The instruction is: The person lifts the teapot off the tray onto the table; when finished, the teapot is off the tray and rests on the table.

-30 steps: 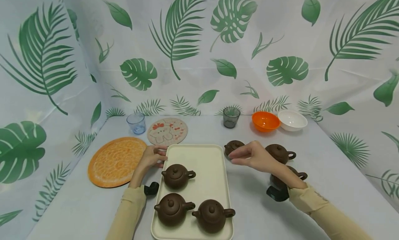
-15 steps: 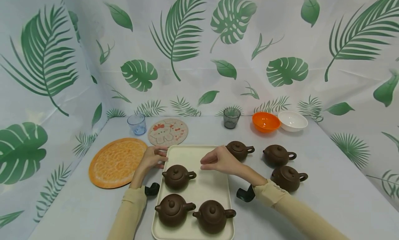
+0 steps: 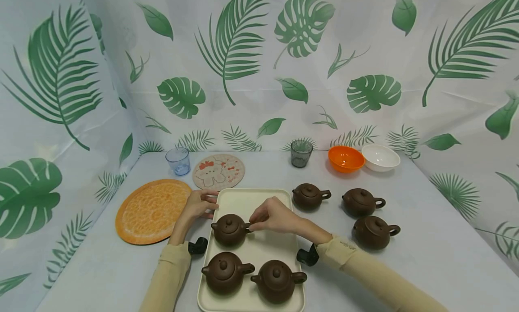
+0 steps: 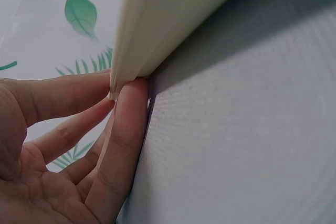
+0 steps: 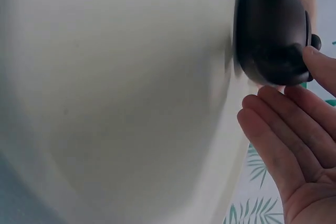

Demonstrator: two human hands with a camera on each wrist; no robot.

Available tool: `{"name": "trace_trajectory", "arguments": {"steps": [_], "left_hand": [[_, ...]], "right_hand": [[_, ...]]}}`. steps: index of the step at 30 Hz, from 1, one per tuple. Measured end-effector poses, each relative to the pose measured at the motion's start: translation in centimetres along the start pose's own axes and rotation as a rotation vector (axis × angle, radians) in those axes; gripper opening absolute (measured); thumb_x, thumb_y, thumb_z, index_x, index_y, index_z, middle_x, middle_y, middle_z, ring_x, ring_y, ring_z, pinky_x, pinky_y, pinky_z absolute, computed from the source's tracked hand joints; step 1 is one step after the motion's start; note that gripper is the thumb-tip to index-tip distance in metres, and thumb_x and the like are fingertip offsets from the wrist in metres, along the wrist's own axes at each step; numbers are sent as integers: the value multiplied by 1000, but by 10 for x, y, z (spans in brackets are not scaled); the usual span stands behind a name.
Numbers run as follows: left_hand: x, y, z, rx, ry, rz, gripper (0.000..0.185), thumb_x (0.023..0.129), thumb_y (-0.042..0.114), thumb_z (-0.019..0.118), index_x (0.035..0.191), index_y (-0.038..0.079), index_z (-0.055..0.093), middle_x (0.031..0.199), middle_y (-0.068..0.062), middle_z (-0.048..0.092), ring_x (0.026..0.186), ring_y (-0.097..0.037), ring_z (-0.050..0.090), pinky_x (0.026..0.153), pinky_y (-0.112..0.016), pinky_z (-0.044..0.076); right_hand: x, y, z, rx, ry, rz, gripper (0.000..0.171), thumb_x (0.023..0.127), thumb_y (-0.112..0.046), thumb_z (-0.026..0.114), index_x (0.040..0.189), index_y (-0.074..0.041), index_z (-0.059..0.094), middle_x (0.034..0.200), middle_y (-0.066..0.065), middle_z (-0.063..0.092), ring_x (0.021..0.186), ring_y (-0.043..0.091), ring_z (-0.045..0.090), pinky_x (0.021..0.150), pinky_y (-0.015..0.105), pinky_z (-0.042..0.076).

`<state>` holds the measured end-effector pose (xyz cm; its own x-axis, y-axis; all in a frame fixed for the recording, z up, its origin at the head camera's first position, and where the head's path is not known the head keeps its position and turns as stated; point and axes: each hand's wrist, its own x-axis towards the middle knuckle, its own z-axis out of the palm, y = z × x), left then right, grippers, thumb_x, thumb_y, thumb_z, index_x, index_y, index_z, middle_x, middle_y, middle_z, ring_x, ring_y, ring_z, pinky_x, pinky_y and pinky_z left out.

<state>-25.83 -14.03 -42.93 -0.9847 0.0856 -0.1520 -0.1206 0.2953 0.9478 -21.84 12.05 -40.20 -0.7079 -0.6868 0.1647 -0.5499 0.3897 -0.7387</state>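
A cream tray (image 3: pixel 243 201) (image 4: pixel 173 19) (image 5: pixel 131 103) lies at the middle of the table and carries three brown teapots. My left hand (image 3: pixel 198 205) (image 4: pixel 113 95) pinches the tray's far left edge, fingers (image 4: pixel 126 129) under the rim. My right hand (image 3: pixel 253 225) (image 5: pixel 307 80) reaches over the tray to the far teapot (image 3: pixel 229 229) (image 5: pixel 273 35), with thumb and fingertips (image 5: pixel 278 124) at its handle. The two near teapots (image 3: pixel 225 272) (image 3: pixel 277 280) sit untouched. Three more teapots (image 3: pixel 310 196) (image 3: pixel 361 201) (image 3: pixel 375 232) stand on the table to the right.
An orange patterned plate (image 3: pixel 152 210) lies left of the tray. Along the back stand a blue glass (image 3: pixel 177 160), a round cartoon mat (image 3: pixel 218 170), a dark glass (image 3: pixel 301 152), an orange bowl (image 3: pixel 345 158) and a white bowl (image 3: pixel 380 156). Leaf-print cloth walls enclose the table.
My right hand left the teapot on the table right of the tray and swept left to the far teapot's handle. The left hand stayed on the tray edge.
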Motion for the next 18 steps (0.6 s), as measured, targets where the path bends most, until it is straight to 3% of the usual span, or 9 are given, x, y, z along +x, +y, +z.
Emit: {"name": "trace_trajectory", "arguments": {"steps": [18], "left_hand": [[1,0,1,-2,15,-17,44,78,-8,69,121,-5,61,98,-23,66,67,-17,64,54,-35,59]], "right_hand": [[8,-7,9,-83,-22,-18,8,80,-14,77,83,-7,78,74,-1,73,66,0,66,61,15,54]]}}
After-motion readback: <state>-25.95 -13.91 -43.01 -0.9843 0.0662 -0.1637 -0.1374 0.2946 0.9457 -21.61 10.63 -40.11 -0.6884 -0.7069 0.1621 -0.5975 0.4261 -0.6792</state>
